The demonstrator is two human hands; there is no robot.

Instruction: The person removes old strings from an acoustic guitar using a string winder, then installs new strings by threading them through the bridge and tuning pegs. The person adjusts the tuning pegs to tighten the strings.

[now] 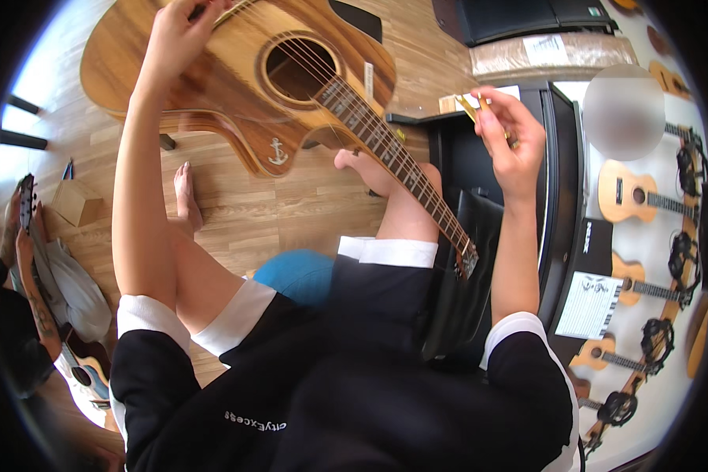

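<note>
An acoustic guitar (224, 100) with a cutaway wooden body lies face up before me, its neck (389, 153) slanting down to the right across my knee. Strings run over the sound hole (301, 65) to the headstock (467, 259), which is over a black leather-like surface. An anchor inlay (278, 152) marks the cutaway. My left hand (192, 29) is over the bridge end of the strings, its fingers partly cut off by the top edge; whether it grips anything is unclear. Raised apart from the guitar, my right hand (513, 135) holds a gold-coloured two-pronged metal tool (469, 107).
At right stands a black piano-like cabinet (519, 100); ukuleles (628, 192) hang on the wall beyond. A printed sheet (587, 304) lies nearby. A blue rounded object (295, 276) is between my legs. At left, a person (29, 283) holds a guitar headstock beside a cardboard box (76, 202) and pliers (68, 170).
</note>
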